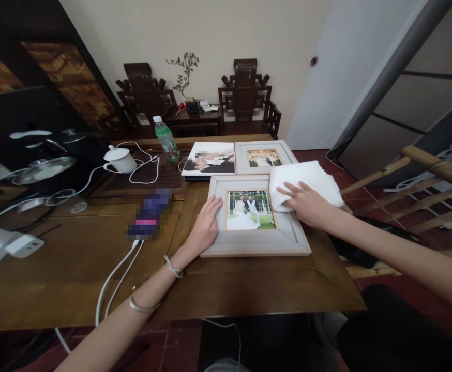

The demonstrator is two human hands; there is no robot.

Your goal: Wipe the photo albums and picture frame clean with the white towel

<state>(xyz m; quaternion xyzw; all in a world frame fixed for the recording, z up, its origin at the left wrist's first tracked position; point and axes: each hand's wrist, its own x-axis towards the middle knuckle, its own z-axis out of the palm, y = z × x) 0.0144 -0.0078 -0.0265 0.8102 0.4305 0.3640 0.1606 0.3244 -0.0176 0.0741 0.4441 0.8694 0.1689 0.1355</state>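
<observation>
A pale wooden picture frame (pixel 255 243) with a wedding photo lies flat on the dark wooden table (pixel 74 268). My left hand (pixel 205 227) lies flat on the frame's left border, fingers stretched out. My right hand (pixel 305 204) presses on a folded white cloth (pixel 309 178) that rests at the frame's upper right corner, fingers spread on top of it. Behind it lie a second, smaller frame (pixel 264 156) and a photo print or album (pixel 210 159).
A green bottle (pixel 166 138), a white teapot (pixel 120 159), white cables (pixel 117 279) and a phone-like object (pixel 150 214) lie on the table's left half. Kitchenware stands at far left. Carved chairs (pixel 245 95) line the back wall. A wooden rack (pixel 423 191) stands to the right.
</observation>
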